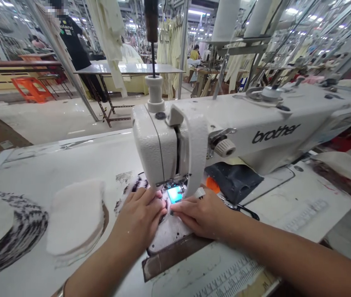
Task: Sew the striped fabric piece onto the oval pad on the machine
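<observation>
Under the head of a white sewing machine (169,136), my left hand (142,212) has its fingers bent together on a black-and-white fuzzy fabric piece (140,181). Most of that piece is covered by the hand and the machine head. Close to the lit needle area, my right hand (204,212) pinches at the near edge of the work, with thumb and fingertips pressed together. What lies between those fingertips is too small to make out. A bright blue-white glow falls between both hands.
Left of the machine lie a stack of pale fabric pieces (74,218) and dark-streaked fabric pieces (29,222). Dark folded cloth (237,181) and black-handled scissors (248,212) are right of the needle. A ruler scale (231,280) marks the front edge. A person (73,41) stands beyond.
</observation>
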`<state>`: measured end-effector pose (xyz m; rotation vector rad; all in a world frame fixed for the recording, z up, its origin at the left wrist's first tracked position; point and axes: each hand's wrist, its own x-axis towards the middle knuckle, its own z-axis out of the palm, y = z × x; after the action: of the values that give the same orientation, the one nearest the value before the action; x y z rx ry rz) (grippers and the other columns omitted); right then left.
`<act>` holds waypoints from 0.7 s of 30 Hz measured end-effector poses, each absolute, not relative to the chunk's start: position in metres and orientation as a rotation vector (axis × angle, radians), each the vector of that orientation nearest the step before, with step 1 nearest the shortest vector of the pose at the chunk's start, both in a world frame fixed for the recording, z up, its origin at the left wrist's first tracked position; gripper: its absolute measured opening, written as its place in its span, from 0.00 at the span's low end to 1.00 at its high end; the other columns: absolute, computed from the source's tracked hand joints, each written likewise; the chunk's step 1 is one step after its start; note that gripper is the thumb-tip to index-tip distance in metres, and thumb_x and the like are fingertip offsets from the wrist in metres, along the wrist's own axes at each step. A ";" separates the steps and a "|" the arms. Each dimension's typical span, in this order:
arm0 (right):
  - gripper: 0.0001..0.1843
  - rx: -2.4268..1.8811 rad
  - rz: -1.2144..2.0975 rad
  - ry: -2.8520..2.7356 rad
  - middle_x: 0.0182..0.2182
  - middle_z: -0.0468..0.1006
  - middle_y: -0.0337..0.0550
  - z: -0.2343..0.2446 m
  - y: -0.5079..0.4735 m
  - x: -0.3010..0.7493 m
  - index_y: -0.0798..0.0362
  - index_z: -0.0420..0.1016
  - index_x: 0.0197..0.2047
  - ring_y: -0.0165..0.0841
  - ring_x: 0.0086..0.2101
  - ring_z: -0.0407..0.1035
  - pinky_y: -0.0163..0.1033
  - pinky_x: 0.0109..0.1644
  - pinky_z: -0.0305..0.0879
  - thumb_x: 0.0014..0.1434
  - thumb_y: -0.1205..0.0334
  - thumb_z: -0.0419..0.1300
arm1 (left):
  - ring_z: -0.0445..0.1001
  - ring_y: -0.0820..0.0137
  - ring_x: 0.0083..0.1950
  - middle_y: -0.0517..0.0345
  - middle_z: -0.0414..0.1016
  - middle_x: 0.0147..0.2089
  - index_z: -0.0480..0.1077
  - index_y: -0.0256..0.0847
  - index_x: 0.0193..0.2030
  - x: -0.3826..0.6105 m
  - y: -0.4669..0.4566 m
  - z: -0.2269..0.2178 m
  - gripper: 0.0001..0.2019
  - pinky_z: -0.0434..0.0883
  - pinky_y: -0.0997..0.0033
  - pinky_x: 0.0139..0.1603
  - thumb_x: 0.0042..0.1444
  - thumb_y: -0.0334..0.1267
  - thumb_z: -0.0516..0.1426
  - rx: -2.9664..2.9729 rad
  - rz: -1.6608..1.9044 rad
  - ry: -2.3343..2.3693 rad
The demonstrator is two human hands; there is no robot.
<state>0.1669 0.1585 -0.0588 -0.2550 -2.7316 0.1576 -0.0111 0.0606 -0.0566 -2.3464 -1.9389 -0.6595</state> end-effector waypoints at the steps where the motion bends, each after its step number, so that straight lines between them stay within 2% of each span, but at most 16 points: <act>1: 0.12 -0.256 0.159 -2.722 0.27 0.78 0.40 -0.059 0.159 0.167 0.51 0.74 0.38 0.31 0.30 0.70 0.41 0.46 0.55 0.64 0.65 0.48 | 0.64 0.61 0.40 0.52 0.69 0.39 0.71 0.40 0.33 -0.010 0.061 -0.058 0.08 0.63 0.59 0.38 0.59 0.33 0.52 -2.308 -0.665 -1.965; 10: 0.11 -0.225 0.162 -2.619 0.25 0.78 0.38 -0.059 0.163 0.167 0.51 0.74 0.35 0.31 0.26 0.69 0.41 0.45 0.54 0.61 0.65 0.51 | 0.64 0.58 0.40 0.51 0.68 0.34 0.74 0.40 0.36 0.002 0.062 -0.054 0.07 0.65 0.57 0.39 0.58 0.33 0.54 -2.089 -0.556 -2.184; 16: 0.14 -0.192 0.171 -2.590 0.23 0.76 0.38 -0.058 0.166 0.167 0.51 0.75 0.35 0.31 0.25 0.68 0.41 0.42 0.55 0.63 0.64 0.48 | 0.66 0.63 0.40 0.52 0.67 0.36 0.74 0.39 0.33 -0.007 0.065 -0.031 0.13 0.67 0.63 0.40 0.61 0.34 0.48 -2.286 -0.495 -2.354; 18: 0.13 -0.148 0.192 -2.587 0.24 0.76 0.38 -0.057 0.166 0.168 0.52 0.75 0.36 0.31 0.25 0.67 0.41 0.42 0.55 0.62 0.65 0.48 | 0.67 0.63 0.41 0.51 0.68 0.38 0.73 0.38 0.37 -0.017 0.062 -0.027 0.13 0.67 0.63 0.40 0.61 0.32 0.47 -2.256 -0.460 -2.331; 21: 0.12 -0.063 0.250 -2.613 0.26 0.76 0.39 -0.054 0.165 0.169 0.53 0.75 0.36 0.31 0.27 0.68 0.40 0.41 0.55 0.61 0.65 0.49 | 0.66 0.59 0.44 0.50 0.69 0.44 0.71 0.39 0.44 -0.032 0.051 -0.028 0.14 0.66 0.58 0.43 0.61 0.31 0.46 -2.122 -0.281 -2.305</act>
<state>0.1695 0.1654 -0.0538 -0.0634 -2.6129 0.2504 -0.0322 0.0506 -0.0284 -2.1216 -2.3049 -0.2805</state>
